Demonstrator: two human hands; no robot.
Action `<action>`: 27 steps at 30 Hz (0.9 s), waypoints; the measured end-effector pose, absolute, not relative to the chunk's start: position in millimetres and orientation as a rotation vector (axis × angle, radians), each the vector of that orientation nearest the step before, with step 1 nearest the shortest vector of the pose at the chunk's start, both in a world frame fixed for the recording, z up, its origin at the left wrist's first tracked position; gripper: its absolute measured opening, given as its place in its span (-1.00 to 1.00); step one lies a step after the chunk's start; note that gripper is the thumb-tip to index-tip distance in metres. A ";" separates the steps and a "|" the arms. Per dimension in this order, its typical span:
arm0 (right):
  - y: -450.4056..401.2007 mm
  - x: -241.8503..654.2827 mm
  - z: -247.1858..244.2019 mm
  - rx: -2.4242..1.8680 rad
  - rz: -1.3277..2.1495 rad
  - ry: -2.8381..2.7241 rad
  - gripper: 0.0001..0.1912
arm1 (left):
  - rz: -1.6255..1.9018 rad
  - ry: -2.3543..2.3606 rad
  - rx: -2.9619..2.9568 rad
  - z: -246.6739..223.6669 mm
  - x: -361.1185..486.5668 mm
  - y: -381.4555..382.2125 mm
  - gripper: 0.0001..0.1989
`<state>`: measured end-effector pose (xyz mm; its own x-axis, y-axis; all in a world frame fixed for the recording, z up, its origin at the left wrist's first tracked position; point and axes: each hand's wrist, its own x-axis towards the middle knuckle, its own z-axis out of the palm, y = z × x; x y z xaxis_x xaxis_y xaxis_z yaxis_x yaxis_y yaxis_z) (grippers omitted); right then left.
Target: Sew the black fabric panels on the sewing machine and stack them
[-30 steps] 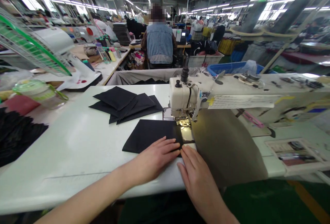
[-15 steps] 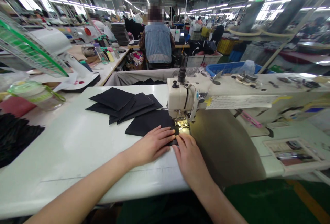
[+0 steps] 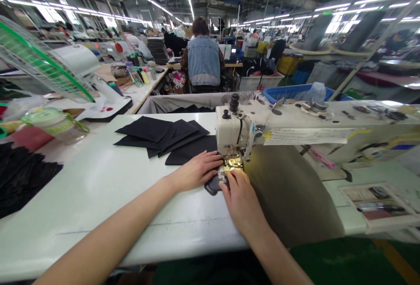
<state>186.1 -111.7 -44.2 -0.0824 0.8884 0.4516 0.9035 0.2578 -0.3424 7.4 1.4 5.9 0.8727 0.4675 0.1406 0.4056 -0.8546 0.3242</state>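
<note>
A black fabric piece lies on the sewing table, its right end under the head of a sewing machine. My left hand rests flat with fingers stretched, its fingertips at the near right edge of this piece. Close to the metal needle plate, my right hand has its thumb and bent fingers drawn together; what they hold, if anything, I cannot make out. Between the hands a dark rounded plate shows, with a small pale patch on it.
Several black fabric pieces lie overlapped behind my left hand. At left are a fan, a lidded jar and a dark cloth pile. A parts tray sits at right. Ahead, a person in a denim vest faces away.
The black fabric piece has shifted away from me, uncovering the dark plate between my hands. My left hand has moved slightly forward with it. The whole view has tilted a little.
</note>
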 end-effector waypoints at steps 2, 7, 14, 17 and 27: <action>-113.0 186.5 -44.9 -1.611 -0.038 -1.955 -0.71 | 0.319 0.651 2.765 5.8 7.6 1.5 -0.62; -114.1 184.6 -45.4 -1.596 -0.045 -1.931 -0.72 | 0.361 0.661 2.752 4.4 7.8 2.6 -0.63; -135.2 184.7 -56.5 -1.555 -0.126 -1.915 -0.65 | 0.302 1.066 2.737 -7.6 10.2 -1.9 -0.53; -148.1 188.7 -57.0 -1.542 -0.115 -1.912 -0.64 | 0.276 1.287 2.675 -9.7 9.6 -1.8 -0.44; -152.7 191.4 -48.0 -1.473 -0.046 -1.908 -0.66 | 0.553 1.416 2.520 24.5 -17.1 1.5 -0.77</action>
